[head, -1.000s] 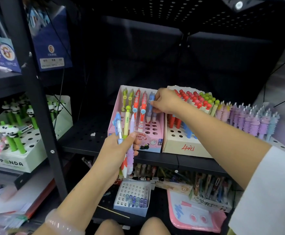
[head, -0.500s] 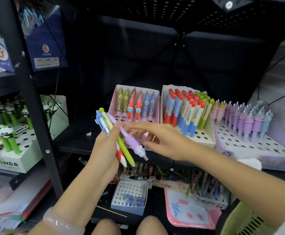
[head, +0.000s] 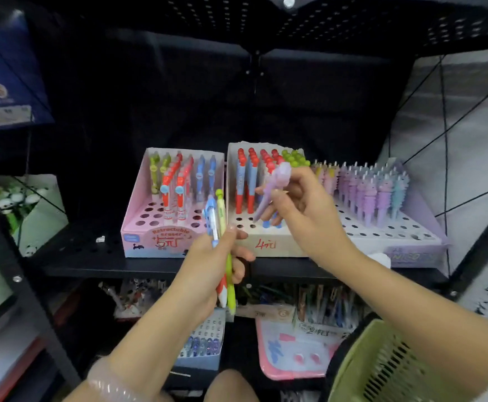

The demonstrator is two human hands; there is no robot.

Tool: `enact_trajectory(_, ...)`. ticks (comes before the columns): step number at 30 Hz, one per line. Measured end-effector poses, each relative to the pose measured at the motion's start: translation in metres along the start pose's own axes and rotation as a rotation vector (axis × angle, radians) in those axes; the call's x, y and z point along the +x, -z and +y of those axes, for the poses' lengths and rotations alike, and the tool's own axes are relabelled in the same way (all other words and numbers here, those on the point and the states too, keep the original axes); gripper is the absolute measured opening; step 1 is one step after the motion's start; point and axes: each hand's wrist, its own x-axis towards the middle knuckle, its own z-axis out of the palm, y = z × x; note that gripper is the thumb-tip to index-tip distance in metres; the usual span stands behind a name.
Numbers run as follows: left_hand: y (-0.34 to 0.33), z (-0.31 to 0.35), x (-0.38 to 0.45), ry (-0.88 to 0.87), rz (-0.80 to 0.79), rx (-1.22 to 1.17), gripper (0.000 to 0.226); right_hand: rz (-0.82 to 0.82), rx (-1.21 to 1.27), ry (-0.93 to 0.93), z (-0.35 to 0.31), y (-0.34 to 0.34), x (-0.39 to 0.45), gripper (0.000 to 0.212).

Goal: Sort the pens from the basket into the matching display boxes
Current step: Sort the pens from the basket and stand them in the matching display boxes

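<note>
Right hand (head: 300,204) pinched a ribbed lilac pen (head: 268,192) over the cream punched box (head: 268,242), centre. Left hand (head: 208,268) gripped smooth plastic pens (head: 222,221). Slatted green basket (head: 381,364) at 5 o'clock.

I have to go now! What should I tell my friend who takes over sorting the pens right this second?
Right hand pinches one lilac ridged rubbery pen, tip down, in front of the cream cardboard box marked 4.
Left hand grips a bunch: a blue-and-white pen and a lime green pen, with a red-and-white end showing below.
Done: none of these is placed yet.
Left: the lilac pen probably belongs in the pale purple display box to the right, among matching pens; then sort the bunch. The green plastic basket sits at lower right, contents unseen.
</note>
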Motion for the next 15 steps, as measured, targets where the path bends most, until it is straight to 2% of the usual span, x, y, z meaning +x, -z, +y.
enact_trajectory(4, -0.027, -0.011, 0.006, 0.032, -0.101, 0.118, 0.023, 0.332, -0.057, -0.104, 0.012, 0.058, 0.005, 0.013)
enact_trajectory(8, -0.049, -0.023, 0.013, 0.032, -0.147, 0.147, 0.016, 0.527, -0.282, -0.204, 0.037, 0.125, -0.003, 0.009)
enact_trajectory(10, -0.057, -0.027, 0.015, 0.039, -0.145, 0.153, 0.012, 0.564, -0.353, -0.247, 0.049, 0.150, -0.009, 0.010)
enact_trajectory(13, -0.067, -0.031, 0.017, 0.050, -0.133, 0.179, 0.013, 0.494, -0.569, -0.333, 0.062, 0.170, -0.018, 0.011)
enact_trajectory(15, -0.071, -0.033, 0.017, 0.059, -0.130, 0.185, 0.014, 0.464, -0.618, -0.368, 0.067, 0.176, -0.021, 0.013)
